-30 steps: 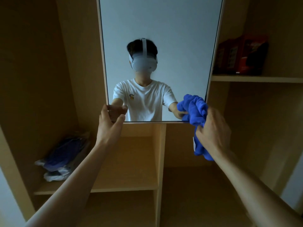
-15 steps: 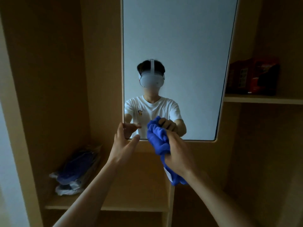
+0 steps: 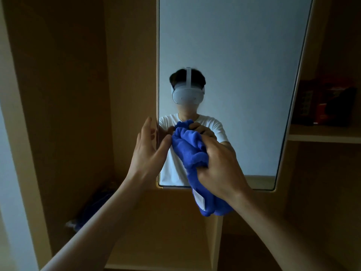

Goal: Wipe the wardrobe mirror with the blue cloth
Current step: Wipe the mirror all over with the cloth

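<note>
Reaching up at centre left, my left hand (image 3: pixel 148 153) is open, its fingers straight and a little spread at the left edge of the wardrobe mirror (image 3: pixel 234 55), thumb pointing toward the cloth; I cannot tell whether the fingertips actually touch the glass. Further left and lower, a dark bundle (image 3: pixel 93 208) lies in a shadowed compartment, too dim to make out and partly hidden behind my forearm. The mirror's top is cut off by the upper edge of the frame. Just right of my left thumb, the blue cloth (image 3: pixel 187 147) sits against the lower left part of the glass: bright blue, fleecy, bunched into thick folds, with a tail hanging below the mirror's bottom edge and a small white label (image 3: pixel 199 199) on it. My right hand (image 3: pixel 220 165) grips it, fingers curled into the folds and mostly buried, so its middle is hidden. At far right, a wooden shelf (image 3: pixel 322 133) carries red and dark packages (image 3: pixel 328 106), their print unreadable in the gloom.
</note>
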